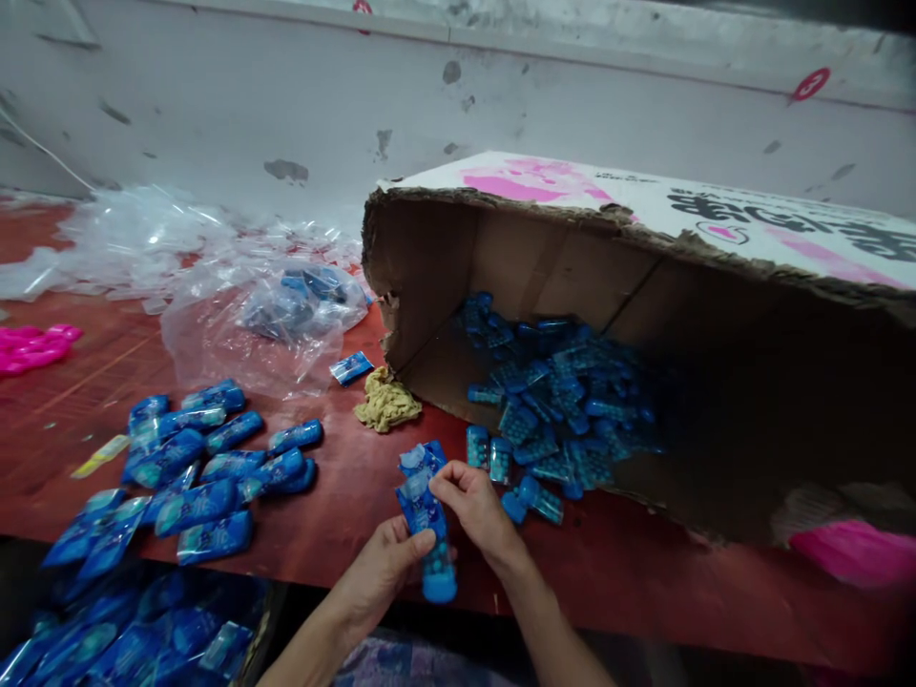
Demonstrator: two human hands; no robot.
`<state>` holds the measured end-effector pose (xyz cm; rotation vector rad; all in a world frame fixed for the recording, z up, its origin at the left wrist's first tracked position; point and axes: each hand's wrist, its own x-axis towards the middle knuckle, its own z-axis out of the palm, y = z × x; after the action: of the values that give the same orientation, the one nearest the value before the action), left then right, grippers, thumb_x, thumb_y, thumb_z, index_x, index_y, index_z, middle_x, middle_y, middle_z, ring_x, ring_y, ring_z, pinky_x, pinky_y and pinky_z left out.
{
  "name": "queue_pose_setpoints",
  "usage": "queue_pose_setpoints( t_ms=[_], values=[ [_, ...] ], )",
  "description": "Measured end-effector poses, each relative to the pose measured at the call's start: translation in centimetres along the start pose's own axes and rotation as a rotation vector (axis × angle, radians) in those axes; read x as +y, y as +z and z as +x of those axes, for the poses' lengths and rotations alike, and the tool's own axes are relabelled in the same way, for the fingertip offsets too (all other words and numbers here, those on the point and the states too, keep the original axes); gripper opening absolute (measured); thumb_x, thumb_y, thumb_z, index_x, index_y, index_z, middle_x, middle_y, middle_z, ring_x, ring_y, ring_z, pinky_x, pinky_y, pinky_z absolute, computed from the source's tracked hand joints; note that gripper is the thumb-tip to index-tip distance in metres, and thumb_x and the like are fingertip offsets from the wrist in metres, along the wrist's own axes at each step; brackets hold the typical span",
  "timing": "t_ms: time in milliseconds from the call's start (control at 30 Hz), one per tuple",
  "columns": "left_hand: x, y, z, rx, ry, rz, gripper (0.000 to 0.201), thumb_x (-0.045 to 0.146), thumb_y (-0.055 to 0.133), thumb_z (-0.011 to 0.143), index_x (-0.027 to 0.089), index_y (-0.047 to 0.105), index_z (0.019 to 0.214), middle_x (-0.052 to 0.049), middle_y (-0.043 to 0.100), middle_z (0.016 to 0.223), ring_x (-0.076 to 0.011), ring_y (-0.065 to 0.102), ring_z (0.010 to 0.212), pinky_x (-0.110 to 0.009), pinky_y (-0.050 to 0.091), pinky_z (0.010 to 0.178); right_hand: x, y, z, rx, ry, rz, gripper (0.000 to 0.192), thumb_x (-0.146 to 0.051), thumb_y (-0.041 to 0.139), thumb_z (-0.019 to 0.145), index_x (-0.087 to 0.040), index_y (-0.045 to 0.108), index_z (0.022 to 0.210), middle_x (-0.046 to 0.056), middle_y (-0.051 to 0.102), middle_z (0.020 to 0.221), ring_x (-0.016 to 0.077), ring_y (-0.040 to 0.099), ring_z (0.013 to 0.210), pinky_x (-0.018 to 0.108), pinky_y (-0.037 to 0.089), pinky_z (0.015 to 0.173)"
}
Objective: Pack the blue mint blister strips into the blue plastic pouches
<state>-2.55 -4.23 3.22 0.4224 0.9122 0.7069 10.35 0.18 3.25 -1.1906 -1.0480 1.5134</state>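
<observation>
A red counter (350, 510) backs onto a scuffed wall (236, 105). In front of the cardboard box (422, 234), the left hand (390, 555) grips a blue-capped container (439, 580) and the right hand (476, 506) pinches the blue film wrapper (419, 496). Wrapping seems the step in hand; the next move likely calls for steadying the container while working the film along. Loose containers (558, 382) lie inside the box, wrapped containers (197, 506) to its left.

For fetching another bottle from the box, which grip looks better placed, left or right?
Probably the right grip: it is nearer the box and its bottles, and seems to pinch only the wrapper. The left grip, farther off, holds a bottle.
</observation>
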Motion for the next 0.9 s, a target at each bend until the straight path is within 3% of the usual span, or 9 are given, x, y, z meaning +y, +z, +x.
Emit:
queue_pose_setpoints(
  t_ms=[133, 233, 333, 400, 567, 733, 900],
  values=[
    [-0.3, -0.2, 0.3, 0.012, 0.053, -0.051, 0.018, 0.028, 0.069, 0.064, 0.014, 0.064, 0.074, -0.008, 0.068, 0.066, -0.0183, 0.063, 0.061, -0.030, 0.046, 0.063, -0.2, -0.4, -0.4, 0.046, -0.043, 0.002, 0.022, -0.034, 0.055, 0.075, -0.016, 0.055, 0.064, -0.005, 0.053, 0.057, 0.0071, 0.044, 0.049, 0.019, 0.035, 0.050],
    [-0.3, -0.3, 0.6, -0.013, 0.109, -0.055, 0.023, 0.029, 0.068, 0.065, 0.013, 0.065, 0.082, -0.008, 0.068, 0.069, -0.0178, 0.062, 0.063, -0.031, 0.046, 0.065, -0.1, -0.6, -0.9, -0.004, -0.040, -0.027, 0.022, -0.038, 0.055, 0.076, -0.015, 0.059, 0.075, -0.004, 0.054, 0.061, 0.0083, 0.046, 0.054, 0.019, 0.037, 0.053],
    [-0.4, -0.4, 0.8, -0.078, 0.123, -0.001, 0.022, 0.029, 0.068, 0.066, 0.011, 0.066, 0.079, -0.007, 0.066, 0.068, -0.0155, 0.059, 0.061, -0.030, 0.045, 0.063, 0.1, -0.2, -1.0, -0.029, 0.005, -0.091, 0.021, -0.035, 0.060, 0.071, -0.015, 0.056, 0.063, -0.006, 0.047, 0.053, 0.0076, 0.041, 0.048, 0.019, 0.033, 0.048],
    [-0.4, -0.5, 0.9, -0.092, 0.151, 0.024, 0.019, 0.027, 0.066, 0.068, 0.011, 0.066, 0.078, -0.006, 0.065, 0.067, -0.0137, 0.057, 0.059, -0.028, 0.044, 0.061, 0.3, 0.1, -0.9, 0.032, 0.005, -0.117, 0.026, -0.033, 0.059, 0.071, -0.016, 0.050, 0.054, -0.007, 0.043, 0.049, 0.0072, 0.037, 0.046, 0.019, 0.031, 0.045],
    [-0.1, -0.8, 1.3, 0.045, 0.188, -0.106, 0.015, 0.028, 0.063, 0.071, 0.013, 0.066, 0.074, -0.003, 0.066, 0.063, -0.0132, 0.056, 0.056, -0.027, 0.043, 0.061, 1.2, -0.2, -1.9, 0.236, -0.069, -0.159, 0.024, -0.037, 0.048, 0.080, -0.017, 0.054, 0.068, -0.003, 0.052, 0.061, 0.0097, 0.046, 0.056, 0.020, 0.039, 0.056],
    [0.3, -1.0, 1.9, 0.118, 0.147, -0.280, 0.018, 0.030, 0.064, 0.070, 0.013, 0.064, 0.075, -0.006, 0.069, 0.071, -0.0163, 0.060, 0.059, -0.028, 0.043, 0.057, 3.1, 0.7, -4.2, 0.109, 0.082, -0.031, 0.022, -0.038, 0.057, 0.075, -0.019, 0.049, 0.083, -0.001, 0.058, 0.069, 0.0122, 0.056, 0.056, 0.021, 0.045, 0.047],
    [0.5, -0.4, 1.9, 0.169, 0.157, -0.275, 0.022, 0.034, 0.067, 0.066, 0.013, 0.063, 0.071, -0.005, 0.068, 0.065, -0.0179, 0.061, 0.058, -0.029, 0.044, 0.057, 4.5, 1.9, -4.9, 0.227, 0.012, -0.004, 0.020, -0.037, 0.055, 0.077, -0.018, 0.049, 0.084, -0.001, 0.058, 0.069, 0.0122, 0.058, 0.055, 0.024, 0.050, 0.050]
  ],
)
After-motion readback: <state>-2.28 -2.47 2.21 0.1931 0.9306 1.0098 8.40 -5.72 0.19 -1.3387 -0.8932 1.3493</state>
